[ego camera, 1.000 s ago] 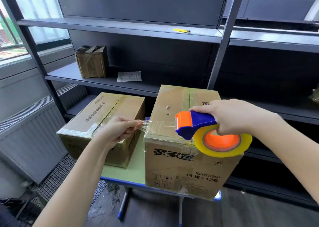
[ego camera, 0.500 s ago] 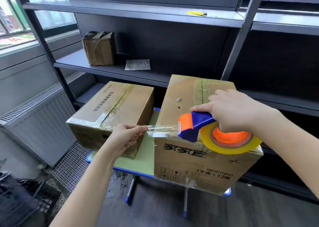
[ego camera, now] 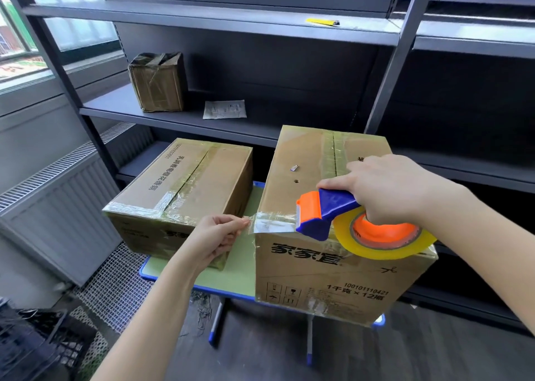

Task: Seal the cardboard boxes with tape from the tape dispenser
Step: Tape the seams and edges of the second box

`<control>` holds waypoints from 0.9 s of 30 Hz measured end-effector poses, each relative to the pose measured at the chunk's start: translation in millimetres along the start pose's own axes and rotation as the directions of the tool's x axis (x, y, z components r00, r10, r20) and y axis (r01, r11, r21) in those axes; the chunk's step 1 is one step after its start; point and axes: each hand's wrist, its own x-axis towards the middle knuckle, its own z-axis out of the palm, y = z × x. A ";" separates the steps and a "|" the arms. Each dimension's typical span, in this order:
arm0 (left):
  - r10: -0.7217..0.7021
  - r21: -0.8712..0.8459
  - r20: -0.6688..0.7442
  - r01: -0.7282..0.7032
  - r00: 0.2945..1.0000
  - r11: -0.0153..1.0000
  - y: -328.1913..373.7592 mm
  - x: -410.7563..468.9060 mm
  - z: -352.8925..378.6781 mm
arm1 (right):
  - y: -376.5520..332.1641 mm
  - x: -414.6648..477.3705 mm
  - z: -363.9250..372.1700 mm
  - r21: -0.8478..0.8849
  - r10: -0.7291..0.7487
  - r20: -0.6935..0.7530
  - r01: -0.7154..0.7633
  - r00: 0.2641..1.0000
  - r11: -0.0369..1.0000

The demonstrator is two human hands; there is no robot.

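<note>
1 head camera looks forward and down, close over the table (ego camera: 173,267).

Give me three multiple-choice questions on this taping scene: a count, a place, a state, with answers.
1. How many cardboard boxes stand on the table? A one. B two. C four.
2. Where does the yellow object lie? A on the table. B on the floor. C on the upper shelf.
3. What is the left hand doing? A pinching the tape end. B lying flat on a box. C hanging idle.
Answers: 1 B, the left box and right box sit side by side on it. 2 C, it rests there, right of centre. 3 A, it holds the strip drawn from the tape dispenser that the right hand grips.
</note>
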 end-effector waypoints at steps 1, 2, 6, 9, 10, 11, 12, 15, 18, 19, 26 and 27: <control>-0.017 0.008 0.020 0.017 1.000 1.000 -2.4 0.1 1.8 | -0.3 0.7 -0.4 0.001 -0.001 0.005 0.001 1.000 1.000; -0.038 0.017 0.031 0.037 0.999 0.999 -4.4 0.1 4.0 | -0.4 1.3 -0.7 0.002 -0.003 0.007 0.003 1.000 1.000; -0.164 0.120 0.057 0.157 0.985 0.980 -18.2 2.2 9.1 | 0.3 2.0 -3.1 0.013 -0.010 0.027 0.010 1.000 1.000; -0.142 -0.109 0.088 0.151 0.986 0.982 -26.8 4.2 12.8 | -0.8 2.5 -3.8 0.011 -0.014 0.027 0.014 1.000 1.000; -0.124 -0.166 0.085 0.136 0.989 0.977 -26.5 2.9 15.1 | -1.2 3.0 -3.8 0.010 -0.019 0.026 0.019 0.999 1.000; -0.106 -0.174 0.062 0.115 0.993 0.978 -26.1 1.5 16.1 | -1.7 3.7 -3.8 0.009 -0.023 0.025 0.023 0.999 1.000; -0.071 -0.111 0.004 0.071 0.997 0.991 -25.2 -0.2 16.5 | -2.1 4.2 -3.6 0.008 -0.026 0.025 0.026 0.999 1.000; 0.254 0.322 -0.314 -0.149 0.915 0.935 -21.1 -6.6 13.6 | -2.4 5.4 -3.1 0.006 -0.034 0.024 0.034 0.999 0.999; 0.628 0.549 -0.294 -0.411 0.720 0.728 -8.5 -20.3 24.2 | -2.3 7.0 -2.3 0.016 -0.045 0.020 0.045 0.999 0.999; 0.682 0.581 -0.251 -0.457 0.686 0.674 -5.4 -24.6 29.8 | -2.4 7.7 -2.0 0.015 -0.047 0.019 0.047 0.999 0.999; 0.458 0.328 -0.166 -0.389 0.873 0.861 7.3 -29.8 31.3 | -0.4 8.6 -1.2 0.035 -0.059 0.011 0.059 0.998 0.998; 0.441 0.328 -0.145 -0.378 0.885 0.866 8.6 -29.0 29.5 | 0.3 8.3 -1.4 0.038 -0.060 0.007 0.059 0.998 0.998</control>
